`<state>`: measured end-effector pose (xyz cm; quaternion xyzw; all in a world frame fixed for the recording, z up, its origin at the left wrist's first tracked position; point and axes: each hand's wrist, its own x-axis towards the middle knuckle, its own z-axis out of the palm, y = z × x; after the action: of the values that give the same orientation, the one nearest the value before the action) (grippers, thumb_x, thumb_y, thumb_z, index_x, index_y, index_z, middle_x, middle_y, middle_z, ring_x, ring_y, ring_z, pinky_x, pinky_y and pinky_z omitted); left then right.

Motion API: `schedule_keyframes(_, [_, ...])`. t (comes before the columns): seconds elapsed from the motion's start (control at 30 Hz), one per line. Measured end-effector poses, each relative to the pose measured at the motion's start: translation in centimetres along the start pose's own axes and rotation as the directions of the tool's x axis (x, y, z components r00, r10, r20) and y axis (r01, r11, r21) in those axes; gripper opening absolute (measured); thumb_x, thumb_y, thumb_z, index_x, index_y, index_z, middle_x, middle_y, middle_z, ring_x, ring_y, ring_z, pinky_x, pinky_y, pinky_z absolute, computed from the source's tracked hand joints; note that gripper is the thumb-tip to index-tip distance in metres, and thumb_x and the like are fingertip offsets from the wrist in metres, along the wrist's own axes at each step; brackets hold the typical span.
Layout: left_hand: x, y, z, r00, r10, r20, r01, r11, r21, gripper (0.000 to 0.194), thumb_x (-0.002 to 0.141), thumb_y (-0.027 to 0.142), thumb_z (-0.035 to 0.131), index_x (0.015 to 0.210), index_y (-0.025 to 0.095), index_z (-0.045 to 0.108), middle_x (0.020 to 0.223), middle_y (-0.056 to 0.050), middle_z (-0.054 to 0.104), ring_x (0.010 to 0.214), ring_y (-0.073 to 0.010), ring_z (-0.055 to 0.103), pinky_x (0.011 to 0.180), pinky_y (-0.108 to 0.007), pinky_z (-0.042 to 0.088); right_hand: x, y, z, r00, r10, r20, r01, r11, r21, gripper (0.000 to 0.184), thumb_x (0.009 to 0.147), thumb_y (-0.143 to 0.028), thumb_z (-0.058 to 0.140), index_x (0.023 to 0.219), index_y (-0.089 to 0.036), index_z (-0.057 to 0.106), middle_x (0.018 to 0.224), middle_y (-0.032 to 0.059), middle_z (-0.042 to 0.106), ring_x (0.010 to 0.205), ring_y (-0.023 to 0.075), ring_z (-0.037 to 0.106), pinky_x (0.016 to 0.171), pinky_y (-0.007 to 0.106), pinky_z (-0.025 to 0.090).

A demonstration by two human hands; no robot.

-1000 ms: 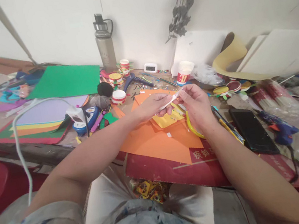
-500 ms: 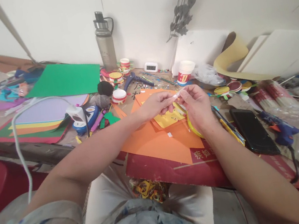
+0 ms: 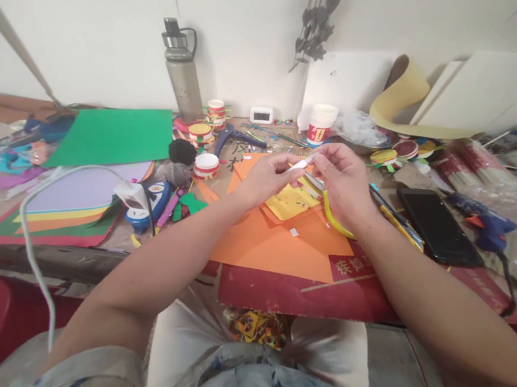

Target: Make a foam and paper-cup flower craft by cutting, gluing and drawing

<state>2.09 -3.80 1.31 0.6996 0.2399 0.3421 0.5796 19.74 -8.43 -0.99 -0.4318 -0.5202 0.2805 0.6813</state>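
Note:
A small white strip point(image 3: 301, 164), which looks like paper, is pinched between both hands above the desk. My left hand point(image 3: 268, 178) has its thumb and fingers closed on the strip's left end. My right hand point(image 3: 343, 178) pinches the other end, fingers curled. Under my right palm shows a yellow loop point(image 3: 337, 218), like a scissors handle; whether that hand also holds it I cannot tell. Below the hands lie a yellow paper piece point(image 3: 290, 202) with dark marks and orange sheets point(image 3: 269, 252). A tiny white scrap point(image 3: 294, 232) rests on the orange.
A black phone point(image 3: 439, 225) and blue glue gun point(image 3: 488, 223) lie to the right. Paper cups point(image 3: 321, 122), a small clock point(image 3: 261, 115) and a bottle point(image 3: 182, 73) stand at the back. Green paper point(image 3: 113, 136) and a white cable point(image 3: 33, 260) are left.
My fingers have shifted slightly on the white strip, and more of it now shows between them. The other things lie as before.

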Motion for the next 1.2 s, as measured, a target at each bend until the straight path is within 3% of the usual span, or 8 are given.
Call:
schedule_keyframes(0.23, [0.5,-1.4,-0.2,0.988,0.134,-0.071,-0.126,0.987,0.097,0.019,0.087,0.03,0.081,0.095,0.016,0.071,0.076,0.002,0.069,0.068,-0.0078,0.06,0.068,-0.023,0.046,-0.2,-0.1,0.2,1.0,-0.008,-0.025,0.007,0.999,-0.033,0.027,0.082,-0.044,0.085,0.09,-0.025,0.068,0.081,-0.003,0.068,0.07,0.0122,0.059,0.069,0.027,0.05])
schedule_keyframes(0.43, [0.4,-1.3,0.1,0.982,0.167,-0.09,-0.159,0.983,0.088,0.016,0.086,0.027,0.08,0.09,0.016,0.068,0.082,0.001,0.072,0.074,-0.0091,0.067,0.076,-0.025,0.054,-0.3,0.0,0.2,1.0,0.023,-0.013,-0.024,0.999,-0.042,0.031,0.084,-0.048,0.084,0.091,-0.025,0.066,0.083,-0.0029,0.068,0.07,0.0119,0.06,0.069,0.027,0.05])
schedule_keyframes(0.7, [0.4,-1.1,-0.3,0.989,0.126,-0.077,-0.118,0.988,0.098,0.016,0.086,0.028,0.078,0.086,0.015,0.069,0.081,-0.001,0.073,0.07,-0.0083,0.062,0.069,-0.023,0.048,-0.5,-0.3,0.1,0.999,0.009,0.031,-0.008,1.0,-0.022,0.028,0.085,-0.045,0.084,0.091,-0.026,0.064,0.081,-0.0038,0.066,0.074,0.0135,0.062,0.073,0.028,0.052])
schedule_keyframes(0.9, [0.7,-1.3,0.0,0.992,0.066,-0.107,-0.051,0.99,0.13,0.009,0.085,0.017,0.075,0.089,0.015,0.067,0.079,0.0,0.071,0.072,-0.0089,0.065,0.07,-0.023,0.048,-0.4,1.1,0.9,0.993,0.085,0.087,-0.089,0.995,0.039,0.043,0.082,-0.06,0.084,0.091,-0.027,0.057,0.081,-0.0045,0.064,0.074,0.0141,0.061,0.072,0.029,0.053])
schedule_keyframes(1.07, [1.1,-1.8,0.5,0.991,0.016,-0.133,0.015,0.974,0.228,0.051,0.084,0.013,0.073,0.133,0.018,0.057,0.067,0.01,0.061,0.063,-0.0096,0.06,0.065,-0.022,0.041,-0.6,2.3,1.9,0.98,0.152,0.13,-0.147,0.988,-0.047,0.049,0.079,-0.067,0.083,0.096,-0.026,0.062,0.082,-0.0039,0.064,0.075,0.0146,0.059,0.072,0.03,0.051])
schedule_keyframes(1.13, [1.0,-1.9,0.6,0.997,0.028,-0.068,-0.01,0.967,0.256,0.068,0.081,0.016,0.08,0.143,0.017,0.051,0.074,0.008,0.066,0.069,-0.0113,0.064,0.07,-0.024,0.045,-0.3,2.4,1.3,0.982,0.159,0.102,-0.151,0.985,-0.082,0.049,0.079,-0.067,0.082,0.093,-0.025,0.061,0.081,-0.0037,0.063,0.074,0.0145,0.058,0.07,0.029,0.051])
schedule_keyframes(1.2, [0.7,-1.8,0.4,0.996,0.068,-0.054,-0.05,0.959,0.279,0.078,0.079,0.023,0.086,0.147,0.017,0.049,0.093,0.0,0.075,0.085,-0.0149,0.071,0.079,-0.027,0.052,0.4,2.4,0.2,0.987,0.156,0.039,-0.153,0.985,-0.083,0.049,0.081,-0.069,0.08,0.091,-0.025,0.059,0.078,-0.0044,0.06,0.07,0.0142,0.056,0.065,0.028,0.05])
